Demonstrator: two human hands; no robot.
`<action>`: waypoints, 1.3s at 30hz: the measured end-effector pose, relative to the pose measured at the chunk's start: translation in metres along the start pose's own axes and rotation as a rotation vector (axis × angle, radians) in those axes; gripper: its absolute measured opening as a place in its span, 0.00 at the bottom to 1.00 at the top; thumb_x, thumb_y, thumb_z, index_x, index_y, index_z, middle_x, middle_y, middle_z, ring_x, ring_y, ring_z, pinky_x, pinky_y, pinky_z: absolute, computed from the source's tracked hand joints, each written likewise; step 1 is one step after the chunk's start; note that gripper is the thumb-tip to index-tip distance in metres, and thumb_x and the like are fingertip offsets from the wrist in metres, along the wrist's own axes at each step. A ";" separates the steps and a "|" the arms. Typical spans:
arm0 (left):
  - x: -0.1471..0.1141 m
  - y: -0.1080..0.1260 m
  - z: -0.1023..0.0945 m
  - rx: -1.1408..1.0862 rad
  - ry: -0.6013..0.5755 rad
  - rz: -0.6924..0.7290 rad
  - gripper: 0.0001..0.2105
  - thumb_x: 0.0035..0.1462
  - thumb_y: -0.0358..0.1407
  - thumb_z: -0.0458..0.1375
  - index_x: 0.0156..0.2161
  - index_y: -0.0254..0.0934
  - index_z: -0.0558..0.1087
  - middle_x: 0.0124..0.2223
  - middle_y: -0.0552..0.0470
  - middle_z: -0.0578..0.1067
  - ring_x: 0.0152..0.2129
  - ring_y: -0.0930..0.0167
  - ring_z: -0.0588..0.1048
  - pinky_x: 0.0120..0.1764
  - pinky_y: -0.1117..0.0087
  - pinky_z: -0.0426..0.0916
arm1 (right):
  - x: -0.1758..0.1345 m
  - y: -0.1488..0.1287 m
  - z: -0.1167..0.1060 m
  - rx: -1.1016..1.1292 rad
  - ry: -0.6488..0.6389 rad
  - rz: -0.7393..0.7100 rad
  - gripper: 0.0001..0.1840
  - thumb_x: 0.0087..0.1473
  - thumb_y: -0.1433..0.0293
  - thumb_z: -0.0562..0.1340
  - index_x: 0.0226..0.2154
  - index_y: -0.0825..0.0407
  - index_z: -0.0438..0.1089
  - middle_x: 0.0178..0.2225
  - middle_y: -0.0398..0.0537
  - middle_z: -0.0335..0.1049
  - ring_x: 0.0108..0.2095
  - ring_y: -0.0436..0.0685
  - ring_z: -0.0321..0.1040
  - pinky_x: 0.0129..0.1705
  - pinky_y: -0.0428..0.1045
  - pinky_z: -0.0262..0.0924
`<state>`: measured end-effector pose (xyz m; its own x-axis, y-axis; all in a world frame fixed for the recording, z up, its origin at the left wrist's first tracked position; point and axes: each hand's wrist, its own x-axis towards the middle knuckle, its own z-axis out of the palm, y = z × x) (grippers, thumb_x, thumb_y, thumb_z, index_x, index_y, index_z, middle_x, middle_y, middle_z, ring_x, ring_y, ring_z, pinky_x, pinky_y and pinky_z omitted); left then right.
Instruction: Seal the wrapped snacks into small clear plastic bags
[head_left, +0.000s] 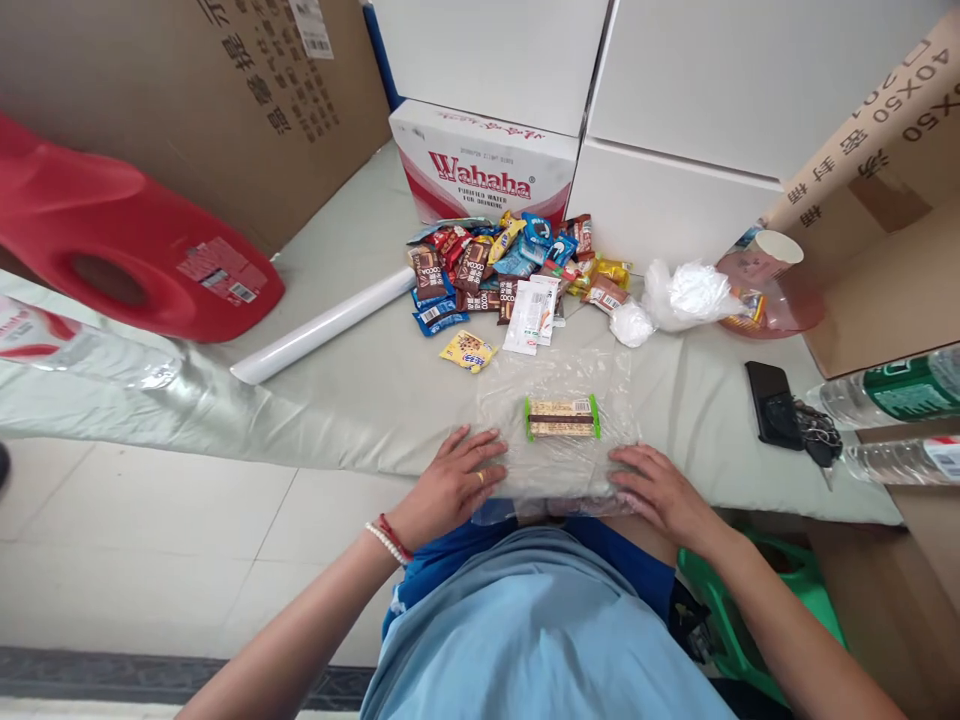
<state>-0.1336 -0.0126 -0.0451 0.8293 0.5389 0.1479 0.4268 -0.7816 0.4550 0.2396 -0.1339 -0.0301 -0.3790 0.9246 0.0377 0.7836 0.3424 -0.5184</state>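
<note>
A sheet of clear plastic wrap (517, 385) lies spread on the cloth-covered table, its near edge hanging over the front. On the sheet sits a packaged snack bar (562, 419) with green ends. My left hand (459, 475) rests on the sheet's left near side, fingers stretched out. At the right near side my right hand (656, 487) lies flat with its fingers extended. Neither hand touches the bar. Just beyond the sheet are a yellow snack packet (469, 351) and white snack packets (531, 318), in front of a pile of wrapped snacks (474, 270).
A white roll (326, 328) lies left of the pile. A red jug (142, 240) and a plastic bottle (90, 345) are at the left. A Wahaha box (487, 170) stands behind. To the right are crumpled white plastic (690, 295), a black phone (772, 403), keys (819, 432) and water bottles (892, 390).
</note>
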 end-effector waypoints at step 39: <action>0.080 0.015 0.025 -0.079 0.148 -0.254 0.12 0.65 0.30 0.52 0.38 0.39 0.80 0.31 0.48 0.77 0.34 0.64 0.73 0.40 0.63 0.66 | 0.132 -0.025 -0.002 -0.352 -0.107 -0.253 0.24 0.68 0.74 0.53 0.64 0.49 0.66 0.35 0.52 0.70 0.36 0.59 0.59 0.39 0.51 0.53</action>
<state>-0.0520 0.0110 -0.0481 0.6352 0.7586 0.1447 0.5797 -0.5922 0.5596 0.1709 -0.0200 -0.0108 -0.6146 0.7883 0.0274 0.7724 0.6086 -0.1815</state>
